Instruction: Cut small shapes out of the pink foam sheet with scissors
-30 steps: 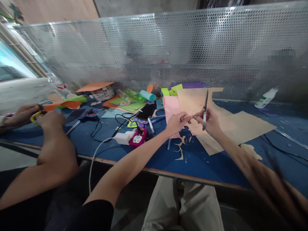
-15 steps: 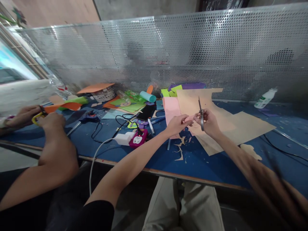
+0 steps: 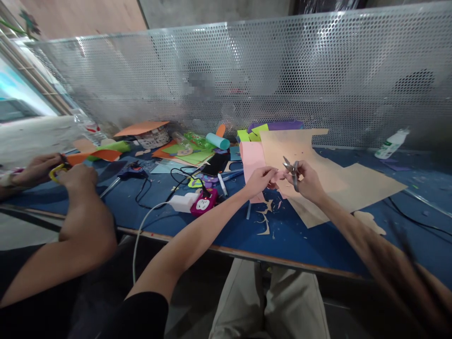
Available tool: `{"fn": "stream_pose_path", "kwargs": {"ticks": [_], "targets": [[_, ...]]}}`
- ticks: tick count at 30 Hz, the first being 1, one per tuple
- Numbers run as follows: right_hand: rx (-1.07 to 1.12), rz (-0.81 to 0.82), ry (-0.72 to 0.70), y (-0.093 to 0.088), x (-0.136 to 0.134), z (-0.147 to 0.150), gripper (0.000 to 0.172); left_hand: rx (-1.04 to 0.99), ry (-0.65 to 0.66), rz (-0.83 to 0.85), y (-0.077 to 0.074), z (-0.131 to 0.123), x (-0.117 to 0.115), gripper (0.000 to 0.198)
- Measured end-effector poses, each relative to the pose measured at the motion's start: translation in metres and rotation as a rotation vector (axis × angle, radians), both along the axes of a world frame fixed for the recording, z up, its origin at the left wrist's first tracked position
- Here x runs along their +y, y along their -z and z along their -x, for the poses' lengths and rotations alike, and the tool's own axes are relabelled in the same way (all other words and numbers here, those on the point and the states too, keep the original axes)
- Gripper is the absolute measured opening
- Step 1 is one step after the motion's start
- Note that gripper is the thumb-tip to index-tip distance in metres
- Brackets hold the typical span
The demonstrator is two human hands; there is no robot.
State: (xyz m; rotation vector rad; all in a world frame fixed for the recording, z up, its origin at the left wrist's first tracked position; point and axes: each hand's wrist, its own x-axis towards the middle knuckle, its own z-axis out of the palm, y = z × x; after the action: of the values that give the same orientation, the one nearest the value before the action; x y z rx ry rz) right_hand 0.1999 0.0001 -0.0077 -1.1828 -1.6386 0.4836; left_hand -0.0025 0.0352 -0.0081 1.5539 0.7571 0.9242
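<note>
My left hand [image 3: 262, 181] pinches a small piece of pink paper [image 3: 278, 176] above the table. Close beside it, my right hand [image 3: 308, 181] is closed round a pair of scissors [image 3: 291, 168], whose blades are parted and point up and to the left. Under and behind my hands lie a larger pink sheet [image 3: 252, 160] and big tan paper sheets [image 3: 334, 176]. Curled tan offcuts [image 3: 264, 223] are scattered on the blue table [image 3: 226, 230] in front of my left hand. My fingers partly hide the outline of the pink piece.
A pink power adapter [image 3: 204, 202] with cables sits left of my forearm. Farther back are a phone [image 3: 216, 164], coloured papers and a blue roll [image 3: 217, 141]. A white bottle [image 3: 392, 143] stands at right. A co-worker's hands [image 3: 76, 176] hold yellow-handled scissors at left. A perforated metal panel [image 3: 226, 70] borders the back.
The scissors in my right hand have turned from near upright to tilted left, and their blades now show apart. My left hand stays close by with the pink piece.
</note>
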Motion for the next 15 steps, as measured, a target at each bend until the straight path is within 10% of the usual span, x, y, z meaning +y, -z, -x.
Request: {"fn": "stream_pose_path", "kwargs": {"ticks": [15], "targets": [[0.000,-0.076,0.063,0.001,0.002,0.000,0.025,0.131,-0.055,-0.297,0.009,0.006,0.009,0.032]]}}
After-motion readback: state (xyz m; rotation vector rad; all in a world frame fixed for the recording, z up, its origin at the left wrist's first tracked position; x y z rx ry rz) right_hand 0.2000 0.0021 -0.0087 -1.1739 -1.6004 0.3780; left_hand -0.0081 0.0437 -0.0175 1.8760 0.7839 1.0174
